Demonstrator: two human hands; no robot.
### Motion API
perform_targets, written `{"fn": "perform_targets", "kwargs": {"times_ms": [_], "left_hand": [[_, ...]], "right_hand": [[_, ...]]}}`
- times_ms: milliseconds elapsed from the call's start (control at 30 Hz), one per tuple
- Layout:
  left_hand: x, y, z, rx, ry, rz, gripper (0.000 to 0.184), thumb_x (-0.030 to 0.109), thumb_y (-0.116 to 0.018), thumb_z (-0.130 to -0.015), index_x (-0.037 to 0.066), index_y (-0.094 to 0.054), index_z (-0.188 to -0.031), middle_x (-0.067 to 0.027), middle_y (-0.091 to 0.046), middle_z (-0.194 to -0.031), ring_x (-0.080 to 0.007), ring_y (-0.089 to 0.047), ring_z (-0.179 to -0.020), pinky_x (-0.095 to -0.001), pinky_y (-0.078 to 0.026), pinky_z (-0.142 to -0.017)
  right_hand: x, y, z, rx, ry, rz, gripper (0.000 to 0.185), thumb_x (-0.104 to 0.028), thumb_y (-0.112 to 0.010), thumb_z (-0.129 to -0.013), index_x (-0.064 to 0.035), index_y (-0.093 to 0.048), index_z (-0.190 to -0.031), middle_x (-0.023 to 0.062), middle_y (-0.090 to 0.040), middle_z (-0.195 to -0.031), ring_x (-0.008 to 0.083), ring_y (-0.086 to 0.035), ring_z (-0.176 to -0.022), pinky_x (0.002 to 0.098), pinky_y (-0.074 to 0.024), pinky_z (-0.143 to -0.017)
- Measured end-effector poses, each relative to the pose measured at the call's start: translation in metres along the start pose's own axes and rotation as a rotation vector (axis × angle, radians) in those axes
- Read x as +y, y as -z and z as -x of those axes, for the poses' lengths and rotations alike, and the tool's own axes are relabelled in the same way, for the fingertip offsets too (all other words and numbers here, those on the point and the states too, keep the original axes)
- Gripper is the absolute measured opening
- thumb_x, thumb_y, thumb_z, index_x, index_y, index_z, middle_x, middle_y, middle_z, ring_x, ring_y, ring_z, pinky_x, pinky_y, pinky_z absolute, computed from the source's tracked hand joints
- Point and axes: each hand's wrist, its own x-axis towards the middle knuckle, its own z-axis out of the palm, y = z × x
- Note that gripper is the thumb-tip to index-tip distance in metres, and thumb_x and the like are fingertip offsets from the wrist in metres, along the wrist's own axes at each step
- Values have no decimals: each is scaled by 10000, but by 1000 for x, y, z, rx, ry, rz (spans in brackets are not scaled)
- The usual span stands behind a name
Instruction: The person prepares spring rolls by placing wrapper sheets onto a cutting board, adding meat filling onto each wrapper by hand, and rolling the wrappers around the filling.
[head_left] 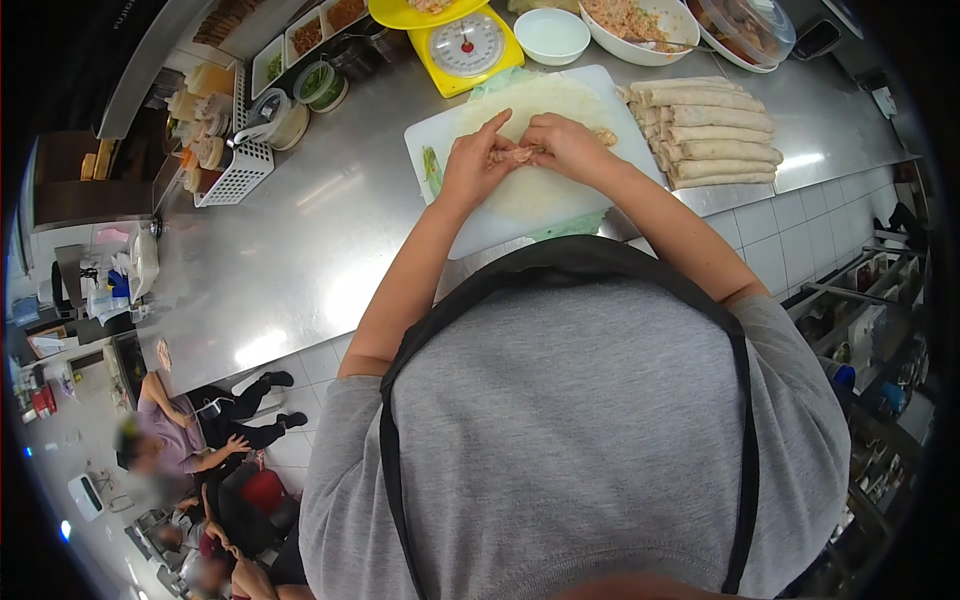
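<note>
Over the white cutting board (455,238), my left hand (476,165) has its fingers closed on a clump of pinkish minced filling (512,156). My right hand (570,150) pinches the other end of that clump, with its fingertips partly hidden. Beneath both hands lies a round pale wrapper sheet (530,195), with another lump of filling (605,136) near its right edge. Strips of green vegetable (431,170) rest at the board's left side. Pale green plastic sheet (572,226) shows under the wrapper.
Right of the board is a stack of pale rolls (715,130). Behind stand a yellow dial scale (465,48), a white bowl (552,37) and a bowl of minced filling (645,28). A white basket of bottles (240,180) sits left. Other people (180,430) are seated lower left.
</note>
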Motion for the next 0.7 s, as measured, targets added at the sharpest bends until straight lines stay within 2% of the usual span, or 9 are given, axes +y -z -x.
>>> {"fn": "perform_targets", "kwargs": {"times_ms": [100,167,300,367,500,567,600,667,700], "left_hand": [[-5,1,4,12,-55,56,760,134,-777,-673,107,-417,-1341,-107,-674,-932,-259,-646,-845,-349,-492,-737],[-10,1,7,69,-116,-21,817,158,-778,-676,147,-371,-1384,-84,-666,-997,-245,-626,-917,-354,-467,-785],[-12,1,7,2,-68,-32,864,183,-782,-670,167,-335,-1409,-56,-665,-1015,-225,-613,-946,-362,-433,-834],[0,-3,0,-19,-64,-114,873,209,-781,-670,180,-325,-1413,-42,-665,-1006,-208,-612,-931,-367,-404,-867],[11,-18,-14,-81,34,-95,862,231,-783,-670,179,-336,-1405,-39,-662,-997,-206,-607,-936,-375,-388,-884],[17,-20,-16,-63,-39,-84,844,218,-780,-673,171,-348,-1396,-35,-664,-950,-202,-613,-908,-370,-382,-885],[21,-21,-18,-67,-41,-84,844,218,-780,-673,171,-348,-1396,-35,-664,-950,-202,-613,-908,-370,-382,-885],[27,-23,-23,148,-315,-88,825,112,-780,-667,122,-370,-1382,-102,-676,-878,-237,-656,-796,-342,-499,-762],[29,-24,-25,142,-319,-86,825,112,-780,-667,122,-370,-1382,-102,-676,-878,-237,-656,-796,-342,-499,-762]], "right_hand": [[0,2,4,-13,11,-1,214,-130,-707,-705,-70,-634,-897,62,-571,-878,251,-568,-919,377,-473,-776],[1,-1,11,189,30,-3,259,-96,-724,-675,-57,-630,-913,70,-573,-882,275,-565,-883,380,-467,-753],[15,10,19,81,-42,5,282,-100,-736,-664,-68,-640,-927,65,-580,-879,269,-564,-875,376,-465,-759],[21,13,23,29,-76,-46,260,-173,-731,-695,-104,-644,-930,26,-576,-917,240,-551,-934,387,-436,-811],[32,14,32,61,-73,-39,280,-167,-734,-690,-118,-651,-954,23,-577,-919,234,-553,-924,380,-437,-811],[31,20,35,144,-22,-52,290,-80,-738,-667,-73,-656,-945,59,-591,-906,256,-560,-878,368,-472,-759],[30,23,37,146,-26,-52,290,-80,-738,-667,-73,-656,-945,59,-591,-906,256,-560,-878,368,-472,-759],[21,33,39,213,-29,-278,242,-76,-724,-690,-69,-656,-922,52,-578,-889,247,-546,-884,358,-470,-759],[21,36,38,218,-35,-277,242,-76,-724,-690,-69,-656,-922,52,-578,-889,247,-546,-884,358,-470,-759]]}}
